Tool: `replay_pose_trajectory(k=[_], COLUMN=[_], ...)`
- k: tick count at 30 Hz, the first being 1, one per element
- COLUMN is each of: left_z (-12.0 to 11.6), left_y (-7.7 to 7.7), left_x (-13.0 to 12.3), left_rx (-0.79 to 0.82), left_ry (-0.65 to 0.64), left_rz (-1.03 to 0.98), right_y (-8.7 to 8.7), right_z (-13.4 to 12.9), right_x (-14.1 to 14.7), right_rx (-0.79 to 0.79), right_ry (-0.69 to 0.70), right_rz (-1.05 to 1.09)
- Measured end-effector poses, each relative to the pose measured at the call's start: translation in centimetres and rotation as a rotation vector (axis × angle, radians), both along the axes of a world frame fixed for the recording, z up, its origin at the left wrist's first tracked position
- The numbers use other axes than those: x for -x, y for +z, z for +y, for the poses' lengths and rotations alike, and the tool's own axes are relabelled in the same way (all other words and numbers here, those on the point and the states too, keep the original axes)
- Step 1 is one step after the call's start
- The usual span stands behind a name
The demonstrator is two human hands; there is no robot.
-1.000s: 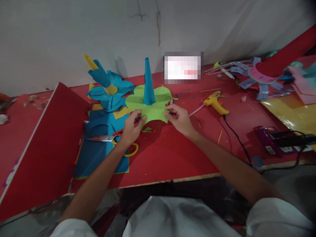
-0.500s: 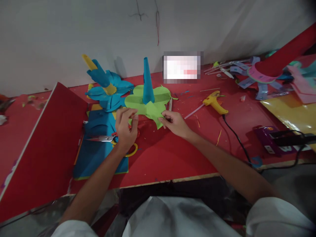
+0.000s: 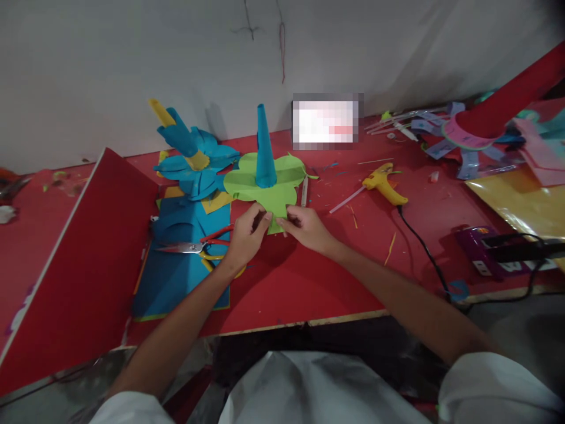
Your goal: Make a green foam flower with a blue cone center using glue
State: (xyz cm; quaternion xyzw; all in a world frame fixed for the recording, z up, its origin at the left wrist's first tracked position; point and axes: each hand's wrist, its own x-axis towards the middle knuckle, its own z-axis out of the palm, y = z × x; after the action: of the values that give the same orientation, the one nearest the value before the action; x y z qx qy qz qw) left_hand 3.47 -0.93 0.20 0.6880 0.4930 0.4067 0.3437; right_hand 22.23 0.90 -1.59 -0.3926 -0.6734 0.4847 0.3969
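Note:
A small light green paper piece (image 3: 277, 219) is pinched on its left side by my left hand (image 3: 251, 231) and on its right side by my right hand (image 3: 308, 227). Just behind it lies a green petal-shaped paper (image 3: 241, 178), and a blue paper cone (image 3: 265, 156) stands upright on that. Whether the small piece touches the petal paper I cannot tell. Scissors with red and yellow handles (image 3: 192, 248) lie beside my left wrist, on blue paper sheets (image 3: 165, 288).
A blue paper flower (image 3: 194, 159) stands at the back left, near a raised red board (image 3: 83, 265). On the right are a yellow glue gun (image 3: 385, 184) with a cord, a purple box (image 3: 477, 250) and a red cone (image 3: 507, 103). A blurred screen (image 3: 325, 122) leans at the back.
My left hand has moved right and closed on the left side of the green piece. That piece now hangs lower and flatter between both hands. The scissor handles are more exposed.

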Motion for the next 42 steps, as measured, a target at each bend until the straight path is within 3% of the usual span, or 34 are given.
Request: replay_pose_trajectory(k=[6, 15, 22, 25, 30, 34, 39, 42], left_z=[-0.1, -0.3, 0.0, -0.1, -0.3, 0.1, 0.4, 0.2], left_y=[-0.2, -0.5, 0.5, 1.0, 1.7, 2.7, 3.9, 4.6], left_x=[0.0, -0.2, 0.8, 1.7, 3.4, 4.7, 5.5, 5.8], left_rx=[-0.042, -0.12, -0.216, -0.284, -0.446, -0.523, -0.533, -0.581], left_ry=[0.0, 0.047, 0.241, 0.367, 0.523, 0.538, 0.542, 0.585], left_rz=[0.074, 0.168, 0.158, 0.125, 0.157, 0.201, 0.188, 0.129], right_y=[-0.2, -0.2, 0.4, 0.5, 1.3, 1.4, 0.9, 0.9], right_z=[-0.3, -0.5, -0.5, -0.6, -0.9, -1.1, -1.4, -1.5], right_x=[0.2, 0.2, -0.4, 1.3, 7.8, 11.9, 13.3, 12.5], right_rx=[-0.021, -0.073, -0.287, -0.476, -0.75, -0.802, -0.812, -0.838], right_ry=[0.061, 0.048, 0.003, 0.017, 0.358, 0.488, 0.529, 0.465], right_rz=[-0.091, -0.118, -0.227, -0.318, -0.603, -0.797, -0.856, -0.803])
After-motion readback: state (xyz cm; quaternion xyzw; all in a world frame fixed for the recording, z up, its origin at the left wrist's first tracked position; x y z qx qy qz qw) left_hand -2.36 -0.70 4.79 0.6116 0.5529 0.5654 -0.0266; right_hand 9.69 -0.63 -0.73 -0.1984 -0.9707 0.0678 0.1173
